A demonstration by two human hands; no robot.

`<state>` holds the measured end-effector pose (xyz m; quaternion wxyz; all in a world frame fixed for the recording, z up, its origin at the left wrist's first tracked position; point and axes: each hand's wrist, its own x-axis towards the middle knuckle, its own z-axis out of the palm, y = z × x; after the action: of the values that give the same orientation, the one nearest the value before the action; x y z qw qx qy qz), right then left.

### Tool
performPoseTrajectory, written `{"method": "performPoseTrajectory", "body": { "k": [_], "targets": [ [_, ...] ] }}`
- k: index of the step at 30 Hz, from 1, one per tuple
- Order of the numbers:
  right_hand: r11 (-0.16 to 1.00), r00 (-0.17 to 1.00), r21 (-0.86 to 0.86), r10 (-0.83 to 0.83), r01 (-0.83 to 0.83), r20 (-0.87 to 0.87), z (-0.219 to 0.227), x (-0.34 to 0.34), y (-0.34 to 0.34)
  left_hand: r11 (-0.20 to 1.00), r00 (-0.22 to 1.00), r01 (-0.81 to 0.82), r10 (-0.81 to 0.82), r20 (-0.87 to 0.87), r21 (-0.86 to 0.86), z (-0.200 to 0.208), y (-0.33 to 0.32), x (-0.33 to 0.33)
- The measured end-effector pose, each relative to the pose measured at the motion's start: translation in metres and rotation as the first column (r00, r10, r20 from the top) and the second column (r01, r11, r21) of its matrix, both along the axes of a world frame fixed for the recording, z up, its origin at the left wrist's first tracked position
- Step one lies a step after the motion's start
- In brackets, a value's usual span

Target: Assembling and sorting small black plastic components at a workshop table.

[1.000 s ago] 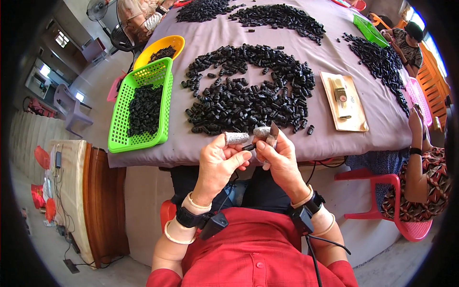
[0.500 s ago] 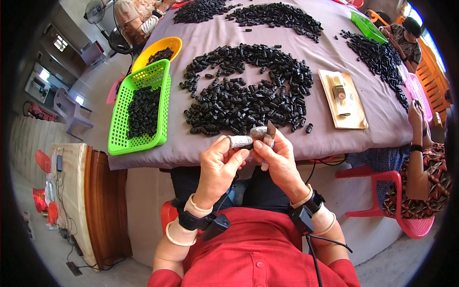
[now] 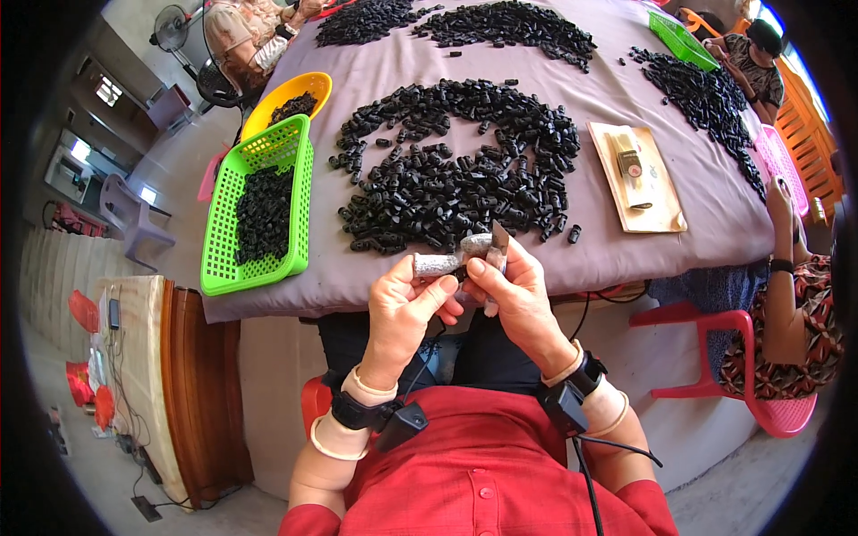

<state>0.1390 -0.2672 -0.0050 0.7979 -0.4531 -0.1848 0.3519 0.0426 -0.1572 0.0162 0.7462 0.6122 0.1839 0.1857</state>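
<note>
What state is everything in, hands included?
Left hand, fingers closed on small black piece
Right hand, fingers closed on flat metal blade
Near green rectangular plastic basket, open, partly filled
Round yellow plastic bowl, open, partly filled
Short black cylindrical pieces, heaped loosely
Mauve fabric tablecloth, spread, creased
Grey standing fan, on/off unclear

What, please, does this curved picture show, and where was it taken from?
No robot here: these are a person's left hand and right hand. A head-worn fisheye camera looks down, so straight edges bend. On the cloth-covered table lies a pile of small black parts; a green basket and yellow bowl stand to its left, a flat tan packet to its right. The right hand holds a blade; the left appears to grip a small dark piece, mostly hidden. Pale wraps cover one finger per hand.
</note>
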Motion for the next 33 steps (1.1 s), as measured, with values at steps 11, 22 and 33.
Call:
{"method": "performPoseTrajectory", "body": {
  "k": [11,22,33],
  "targets": [
    [0.993,0.998,-0.105,0.052,-0.048,0.030,0.000,0.002,0.001,0.912,0.994,0.058,-0.089,-0.057,-0.406,0.000,0.009,-0.005],
    [0.989,0.995,-0.107,0.097,-0.099,-0.020,-0.002,0.006,0.001,0.911,0.991,0.063,-0.104,-0.080,-0.408,-0.002,0.010,-0.002],
    [0.989,0.964,-0.093,0.131,-0.112,0.230,-0.001,0.011,-0.004,0.875,0.990,0.098,-0.135,-0.043,-0.475,-0.003,0.012,-0.004]
  ]
}}
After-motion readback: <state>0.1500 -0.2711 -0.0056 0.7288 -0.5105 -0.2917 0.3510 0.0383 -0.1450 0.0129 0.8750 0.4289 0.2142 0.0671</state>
